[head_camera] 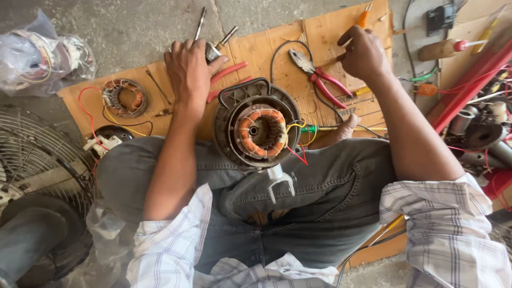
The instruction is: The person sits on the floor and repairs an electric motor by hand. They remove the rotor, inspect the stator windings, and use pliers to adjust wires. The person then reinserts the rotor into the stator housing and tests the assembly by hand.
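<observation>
One motor (260, 128) with copper windings is seen resting on the lap, at the near edge of the cardboard (325, 37). A second, bare winding (124, 97) lies left of the motor on the same sheet. The left hand (188, 66) is pressed down beyond the motor over a small metal tool (212, 52), fingers spread, gripping nothing that can be made out. The right hand (362, 53) is curled shut beyond and right of the motor; what it pinches cannot be told. One pair of red-handled pliers (319, 77) lies between that hand and the motor. A fan grille (37, 154) crowds the left edge; wires clutter the right edge. Bare cardboard is left between the hands.
</observation>
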